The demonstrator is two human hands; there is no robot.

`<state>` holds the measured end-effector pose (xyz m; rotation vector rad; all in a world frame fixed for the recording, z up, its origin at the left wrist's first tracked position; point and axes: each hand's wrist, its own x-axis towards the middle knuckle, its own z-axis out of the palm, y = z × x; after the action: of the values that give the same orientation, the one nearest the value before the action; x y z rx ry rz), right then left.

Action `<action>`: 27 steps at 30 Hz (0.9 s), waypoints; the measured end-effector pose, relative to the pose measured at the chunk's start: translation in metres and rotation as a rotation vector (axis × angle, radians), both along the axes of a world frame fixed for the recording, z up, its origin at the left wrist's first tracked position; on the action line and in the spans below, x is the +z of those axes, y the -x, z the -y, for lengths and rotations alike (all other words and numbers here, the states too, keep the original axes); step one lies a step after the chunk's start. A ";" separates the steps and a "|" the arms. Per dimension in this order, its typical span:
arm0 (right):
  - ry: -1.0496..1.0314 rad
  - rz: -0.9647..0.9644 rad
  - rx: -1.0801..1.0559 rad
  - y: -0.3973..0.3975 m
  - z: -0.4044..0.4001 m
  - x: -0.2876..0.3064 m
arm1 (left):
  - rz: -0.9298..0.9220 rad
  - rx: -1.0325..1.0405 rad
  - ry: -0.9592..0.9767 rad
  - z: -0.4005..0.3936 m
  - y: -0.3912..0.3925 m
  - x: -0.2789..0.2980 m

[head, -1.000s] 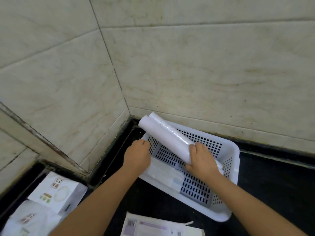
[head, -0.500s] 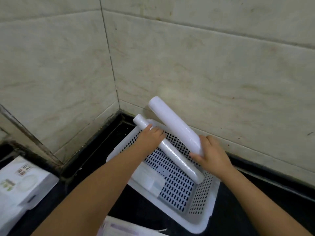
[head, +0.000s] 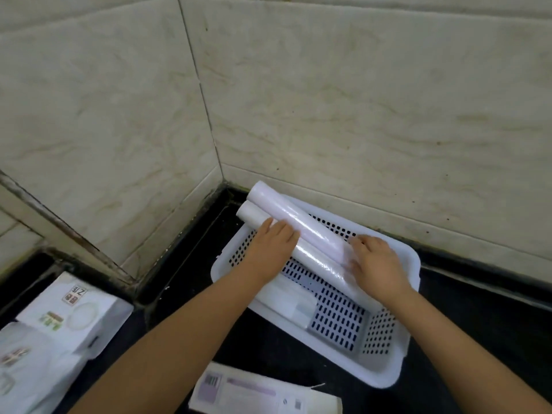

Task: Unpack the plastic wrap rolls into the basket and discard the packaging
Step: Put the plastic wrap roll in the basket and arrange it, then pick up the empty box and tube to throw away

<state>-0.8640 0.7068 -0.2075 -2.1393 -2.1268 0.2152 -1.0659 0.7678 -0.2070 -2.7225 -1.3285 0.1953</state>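
Tiled marble-pattern walls [head: 358, 100] met in a corner behind a black tabletop [head: 478, 324]. A white perforated plastic basket [head: 385, 375] stood on the tabletop close to the far wall, set at an angle. Two white plastic wrap rolls lay side by side across the basket's far left part, touching along their length, with their far ends projecting over the basket's rim toward the corner: the far roll [head: 301, 222] and the near roll [head: 316, 258]. A flat white package [head: 286, 300] lay on the basket floor, partly under the left forearm. The left hand [head: 271, 243] rested palm-down with extended fingers on the near roll and against the far roll; its grip was open, pressing rather than clasping. The right hand [head: 376, 264] covered the rolls' near right ends, fingers spread and flat, its grip likewise open. White printed boxes [head: 74, 312] stood at the near left. A torn white packaging sleeve [head: 254, 395] bearing a barcode lay at the near edge, apart from the basket.
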 end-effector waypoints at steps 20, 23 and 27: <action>-0.049 -0.741 -0.373 0.058 0.015 -0.011 | 0.087 0.189 0.209 0.073 0.097 -0.010; -0.051 -0.791 -0.389 0.070 0.000 -0.014 | 0.079 0.336 0.228 0.067 0.101 -0.012; 0.036 -0.651 -0.375 0.069 -0.011 -0.010 | 0.061 0.469 0.257 0.065 0.093 -0.008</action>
<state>-0.9332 0.7182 -0.2178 -2.0498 -1.3523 0.7838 -1.1588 0.7023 -0.2151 -2.5724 -2.0761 0.3423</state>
